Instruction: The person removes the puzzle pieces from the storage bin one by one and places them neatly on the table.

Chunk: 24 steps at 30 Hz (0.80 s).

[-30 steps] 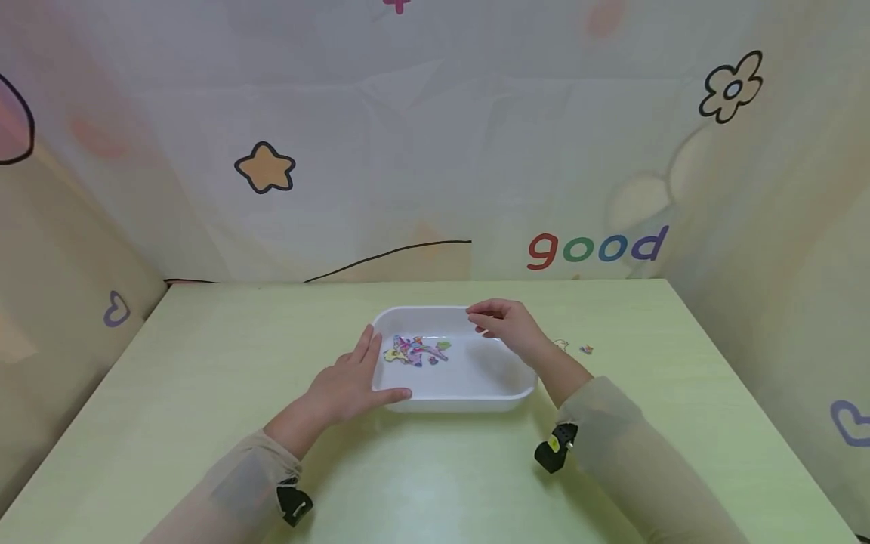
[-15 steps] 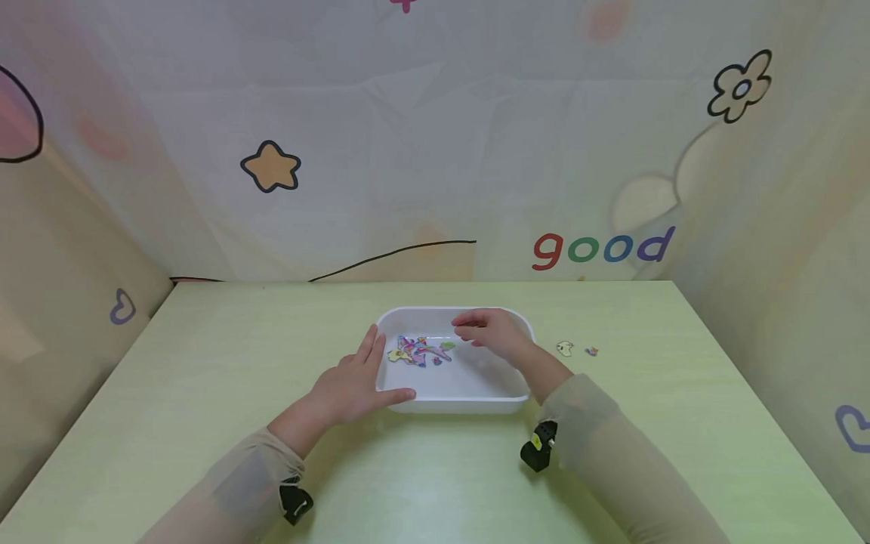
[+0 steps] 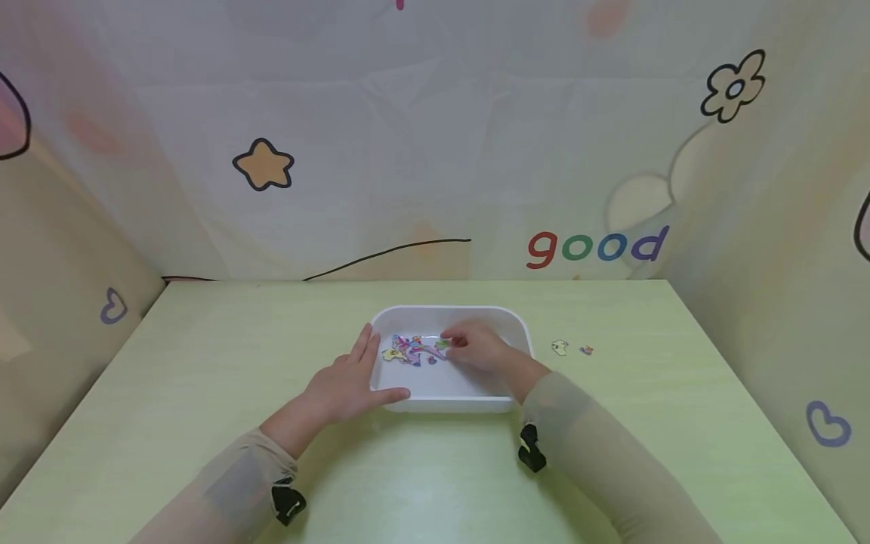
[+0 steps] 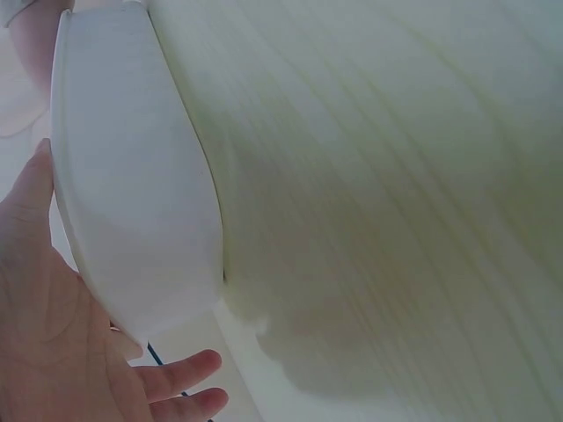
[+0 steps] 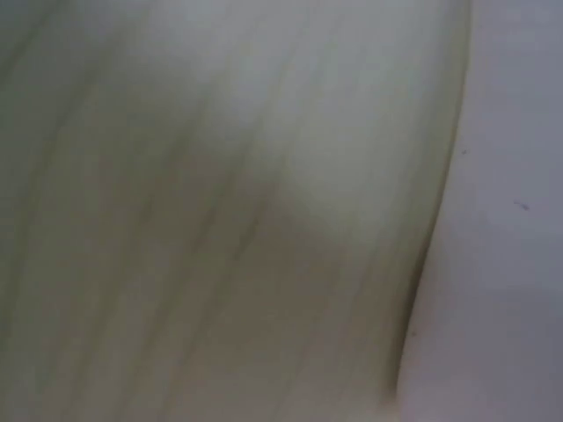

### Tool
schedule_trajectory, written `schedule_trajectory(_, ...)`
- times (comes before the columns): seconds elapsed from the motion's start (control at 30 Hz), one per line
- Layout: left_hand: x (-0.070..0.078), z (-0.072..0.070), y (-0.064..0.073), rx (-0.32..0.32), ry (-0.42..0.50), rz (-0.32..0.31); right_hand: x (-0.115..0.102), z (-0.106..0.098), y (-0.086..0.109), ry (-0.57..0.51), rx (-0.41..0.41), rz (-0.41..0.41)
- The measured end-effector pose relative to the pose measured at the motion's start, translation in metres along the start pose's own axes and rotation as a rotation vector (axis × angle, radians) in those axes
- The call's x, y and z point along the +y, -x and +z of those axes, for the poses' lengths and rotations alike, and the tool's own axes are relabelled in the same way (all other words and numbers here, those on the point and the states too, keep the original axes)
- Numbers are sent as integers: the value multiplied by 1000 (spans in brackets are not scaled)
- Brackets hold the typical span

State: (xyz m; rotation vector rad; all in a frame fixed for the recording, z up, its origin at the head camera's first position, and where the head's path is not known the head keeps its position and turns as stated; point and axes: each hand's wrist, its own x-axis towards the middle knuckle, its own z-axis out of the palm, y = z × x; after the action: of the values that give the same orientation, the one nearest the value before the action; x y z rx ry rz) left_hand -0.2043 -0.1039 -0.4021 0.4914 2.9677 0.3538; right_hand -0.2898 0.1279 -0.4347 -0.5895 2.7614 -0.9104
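Note:
A white plastic tray (image 3: 476,381) sits on the table. In its left half lies a cluster of small colourful flat cutouts, perhaps stickers (image 3: 408,349), with a green one (image 3: 442,344) at the right of the cluster. My left hand (image 3: 343,385) rests against the tray's left end with straight fingers, the thumb over the front rim. In the left wrist view that hand (image 4: 62,343) touches the tray wall (image 4: 141,176). Inside the tray, my right hand (image 3: 479,346) has its bent fingertips at the green cutout; whether they touch it cannot be seen. The right wrist view does not show the hand.
On the table right of the tray lie a pale cutout (image 3: 559,347) and a small multicoloured one (image 3: 587,350). The light green table (image 3: 421,476) reaches back to a printed cloth wall (image 3: 381,166). Cloth also stands at both sides.
My right hand has moved left and down into the tray, to the green cutout. The pale cutout on the table has come into full view. My left hand stays at the tray.

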Motion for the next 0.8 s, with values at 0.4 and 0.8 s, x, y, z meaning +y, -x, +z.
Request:
schedule_trajectory(0.4,-1,1,0,-10,-7,-4,-2,8,1,117,10,-85)
schedule_trajectory(0.8,-1,2,-1,-2,-4,-11,-7,5,1,-5,-47,80)
